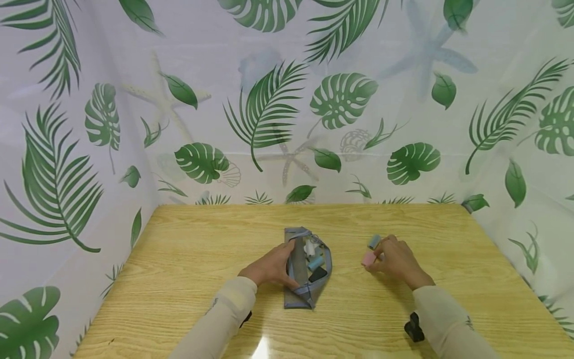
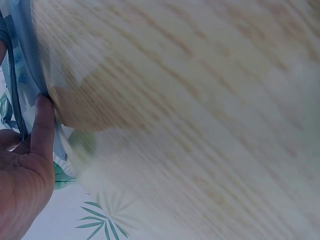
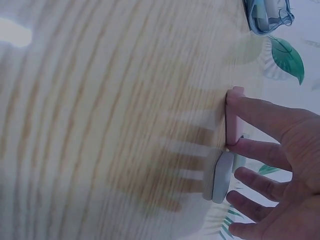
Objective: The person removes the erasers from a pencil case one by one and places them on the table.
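A grey mesh pouch point(image 1: 293, 301) with blue-grey trim lies on the table, its mouth spread wide. My left hand point(image 1: 271, 267) holds it by the rim, thumb and fingers at opposite ends of the mouth. Inside sit a white item point(image 1: 310, 248), a light-blue piece point(image 1: 316, 263) and a black piece point(image 1: 318, 274). To the right, my right hand point(image 1: 401, 262) pinches a small pink block point(image 1: 368, 259) between thumb and index finger, at the tabletop. Just beyond it is a small blue-grey block point(image 1: 374, 242), close to the other fingers in the right wrist view.
The wood-grain table point(image 1: 202, 234) ends at a white leaf-patterned sheet point(image 1: 287, 119) behind and at both sides. Dark wrist mounts point(image 1: 414, 327) show under the sleeves. In the right wrist view, part of the pouch appears at the top right.
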`<action>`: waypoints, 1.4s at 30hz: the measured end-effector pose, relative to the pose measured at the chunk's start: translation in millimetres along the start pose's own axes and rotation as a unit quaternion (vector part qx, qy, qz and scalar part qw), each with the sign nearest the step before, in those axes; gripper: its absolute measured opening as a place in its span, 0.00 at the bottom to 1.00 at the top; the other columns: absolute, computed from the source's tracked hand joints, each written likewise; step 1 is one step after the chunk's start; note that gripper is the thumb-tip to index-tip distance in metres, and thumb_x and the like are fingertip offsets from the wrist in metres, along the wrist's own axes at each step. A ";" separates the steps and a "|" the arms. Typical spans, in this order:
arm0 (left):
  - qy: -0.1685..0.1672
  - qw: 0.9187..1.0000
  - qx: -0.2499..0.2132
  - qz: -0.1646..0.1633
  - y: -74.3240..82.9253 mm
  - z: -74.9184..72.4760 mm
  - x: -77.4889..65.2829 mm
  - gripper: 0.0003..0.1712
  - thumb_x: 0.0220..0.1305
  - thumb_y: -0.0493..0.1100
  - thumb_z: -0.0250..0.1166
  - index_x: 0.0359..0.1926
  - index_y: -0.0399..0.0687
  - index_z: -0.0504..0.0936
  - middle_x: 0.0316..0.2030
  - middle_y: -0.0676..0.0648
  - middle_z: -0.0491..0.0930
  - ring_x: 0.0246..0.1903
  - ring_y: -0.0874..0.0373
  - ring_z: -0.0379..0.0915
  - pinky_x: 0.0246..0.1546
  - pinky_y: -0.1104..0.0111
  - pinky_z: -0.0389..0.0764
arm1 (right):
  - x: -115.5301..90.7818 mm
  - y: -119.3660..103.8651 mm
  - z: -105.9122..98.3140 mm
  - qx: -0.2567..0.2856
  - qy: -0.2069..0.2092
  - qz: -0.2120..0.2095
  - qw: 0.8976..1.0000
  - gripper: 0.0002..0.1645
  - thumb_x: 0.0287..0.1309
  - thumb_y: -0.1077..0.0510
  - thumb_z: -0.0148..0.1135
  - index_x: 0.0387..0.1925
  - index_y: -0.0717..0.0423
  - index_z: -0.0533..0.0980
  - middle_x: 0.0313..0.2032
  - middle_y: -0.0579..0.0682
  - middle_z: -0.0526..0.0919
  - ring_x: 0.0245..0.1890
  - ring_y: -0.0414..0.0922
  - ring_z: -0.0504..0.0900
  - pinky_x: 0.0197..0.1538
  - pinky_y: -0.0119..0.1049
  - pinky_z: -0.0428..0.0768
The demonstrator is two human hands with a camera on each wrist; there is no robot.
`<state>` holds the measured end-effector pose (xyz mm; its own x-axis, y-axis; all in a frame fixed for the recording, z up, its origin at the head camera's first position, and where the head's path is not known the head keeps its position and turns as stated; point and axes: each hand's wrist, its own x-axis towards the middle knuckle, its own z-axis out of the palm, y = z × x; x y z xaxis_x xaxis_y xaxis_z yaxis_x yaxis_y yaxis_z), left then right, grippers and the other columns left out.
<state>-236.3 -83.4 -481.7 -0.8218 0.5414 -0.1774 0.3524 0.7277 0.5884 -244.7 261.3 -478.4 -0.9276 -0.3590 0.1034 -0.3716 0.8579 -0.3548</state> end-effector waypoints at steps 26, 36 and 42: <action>0.001 1.000 0.002 -0.001 3.2 -2.3 -1.0 0.68 0.52 0.49 0.82 0.79 0.34 0.45 0.76 0.35 0.54 0.75 0.42 0.51 0.72 0.52 0.62 | -0.2 -7.1 -4.1 -0.020 -0.020 0.031 0.999 0.17 0.48 0.47 0.81 0.27 0.57 0.87 0.31 0.50 0.80 0.41 0.54 0.74 0.44 0.56 0.68; 0.000 1.000 0.011 -0.004 3.6 -1.9 -0.4 0.67 0.52 0.49 0.81 0.79 0.34 0.45 0.76 0.35 0.54 0.75 0.42 0.51 0.72 0.53 0.61 | 2.9 -9.8 -3.9 -0.027 0.009 0.021 0.999 0.25 0.46 0.46 0.82 0.32 0.65 0.87 0.40 0.60 0.84 0.49 0.62 0.76 0.51 0.62 0.72; 0.000 1.000 0.013 -0.006 3.2 -1.5 -0.2 0.68 0.52 0.50 0.82 0.79 0.34 0.45 0.76 0.35 0.53 0.75 0.41 0.50 0.72 0.52 0.61 | 7.7 -17.9 -6.7 -0.008 0.044 0.002 0.999 0.20 0.48 0.50 0.81 0.30 0.64 0.87 0.42 0.61 0.86 0.53 0.63 0.76 0.55 0.65 0.70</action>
<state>-235.7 -81.8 -478.6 -0.8260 0.5328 -0.1839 0.3546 0.7448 0.5652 -245.5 245.6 -465.0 -0.9286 -0.3221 0.1842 -0.3677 0.8651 -0.3411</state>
